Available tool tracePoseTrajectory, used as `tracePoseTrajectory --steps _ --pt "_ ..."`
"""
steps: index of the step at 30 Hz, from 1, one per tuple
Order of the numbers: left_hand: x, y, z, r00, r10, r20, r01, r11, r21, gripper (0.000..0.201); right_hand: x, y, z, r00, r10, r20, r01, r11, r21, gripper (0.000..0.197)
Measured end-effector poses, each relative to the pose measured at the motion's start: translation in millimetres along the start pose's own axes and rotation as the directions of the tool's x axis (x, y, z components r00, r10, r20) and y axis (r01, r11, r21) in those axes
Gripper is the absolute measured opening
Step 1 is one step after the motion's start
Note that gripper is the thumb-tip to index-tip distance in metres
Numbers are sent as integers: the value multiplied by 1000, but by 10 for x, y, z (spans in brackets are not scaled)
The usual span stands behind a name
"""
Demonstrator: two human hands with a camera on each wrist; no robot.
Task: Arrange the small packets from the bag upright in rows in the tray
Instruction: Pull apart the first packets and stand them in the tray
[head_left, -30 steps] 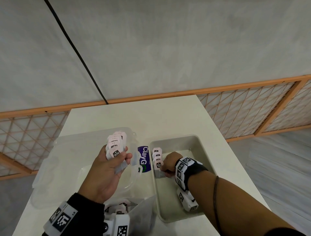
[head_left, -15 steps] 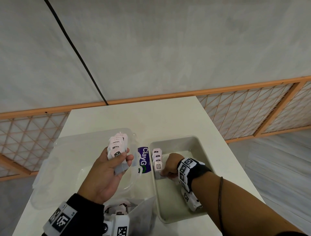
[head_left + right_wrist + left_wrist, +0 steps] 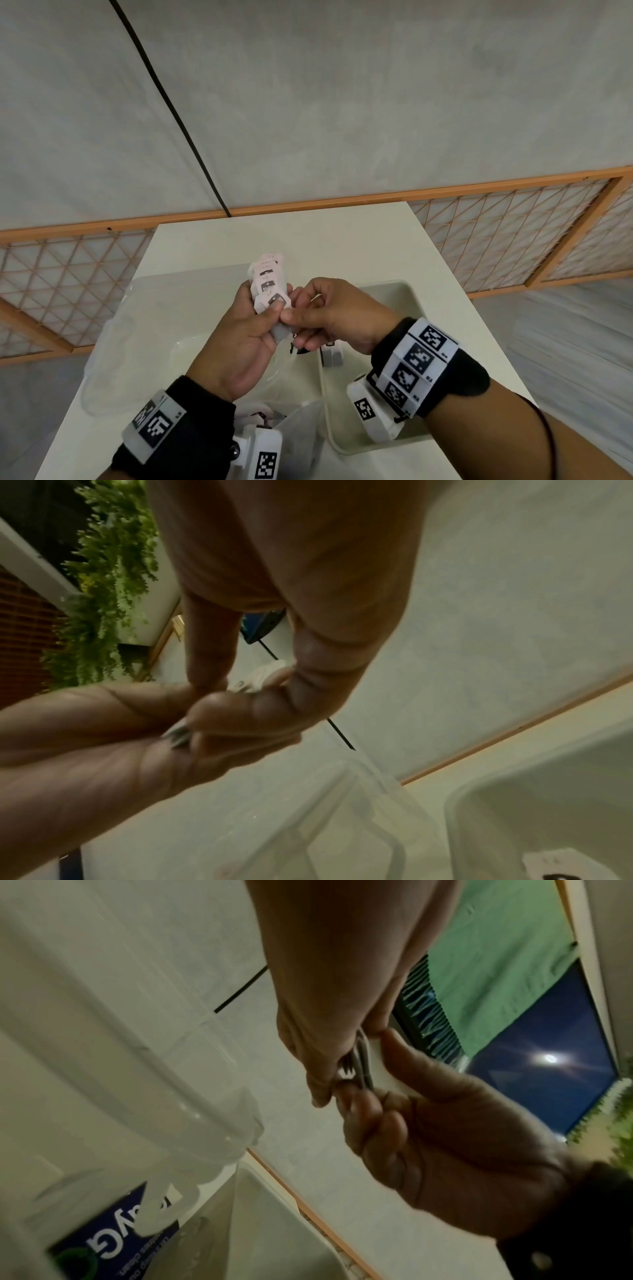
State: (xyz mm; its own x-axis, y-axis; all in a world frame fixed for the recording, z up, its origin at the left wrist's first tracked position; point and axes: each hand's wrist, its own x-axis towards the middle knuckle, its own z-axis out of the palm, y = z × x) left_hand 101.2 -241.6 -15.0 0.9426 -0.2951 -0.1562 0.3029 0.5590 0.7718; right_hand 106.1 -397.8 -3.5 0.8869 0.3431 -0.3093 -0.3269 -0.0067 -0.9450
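Note:
My left hand [image 3: 270, 308] grips a fanned stack of small pink-white packets [image 3: 269, 284] above the table, between the clear container and the tray. My right hand [image 3: 298, 318] meets it from the right, and its thumb and fingers pinch the lower end of the front packet [image 3: 279, 330]. In the right wrist view the thumb [image 3: 240, 710] presses against the packet edges [image 3: 263, 674]. The left wrist view shows both hands closed around the packet edges [image 3: 363, 1056]. The beige tray [image 3: 407, 294] lies to the right, with a short row of upright packets [image 3: 330, 353] by its left wall, mostly hidden by my right hand.
A clear plastic container [image 3: 154, 325] with a blue label [image 3: 113, 1240] lies left of the tray. A translucent bag [image 3: 301, 428] with more packets sits at the near table edge between my wrists. An orange lattice rail [image 3: 513, 233] runs behind the white table [image 3: 308, 240].
My right hand has left the row of packets in the tray and risen left to the stack. My left hand has lifted the stack slightly towards it.

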Motion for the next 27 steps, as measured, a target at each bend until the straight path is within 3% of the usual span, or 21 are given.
tracePoseTrajectory --steps 7,9,13,17,20,23,27 --pt "-52 6 27 999 -36 25 37 996 -80 40 -18 34 -26 997 -46 -67 46 999 -11 20" --pt "-51 15 5 999 -42 -24 40 994 -104 39 -24 55 -50 996 -53 -70 54 999 6 20" --pt "-18 -10 -41 993 -31 -116 23 997 -74 17 -31 85 -75 996 -70 -47 69 997 -20 18" --pt "-1 -13 -60 979 -20 -202 13 999 -37 19 18 124 -177 991 -69 -114 58 993 -101 11" --pt "-2 -9 -101 971 -24 -236 14 999 -44 24 135 260 -372 966 30 -258 -53 995 -86 14" --pt "-10 -5 -108 965 -29 -259 20 999 -39 22 239 457 -575 916 184 -358 -258 951 -172 14" --pt "-23 -20 -99 965 -45 -258 39 999 -29 19 357 706 -649 849 395 -351 -522 728 -444 5"
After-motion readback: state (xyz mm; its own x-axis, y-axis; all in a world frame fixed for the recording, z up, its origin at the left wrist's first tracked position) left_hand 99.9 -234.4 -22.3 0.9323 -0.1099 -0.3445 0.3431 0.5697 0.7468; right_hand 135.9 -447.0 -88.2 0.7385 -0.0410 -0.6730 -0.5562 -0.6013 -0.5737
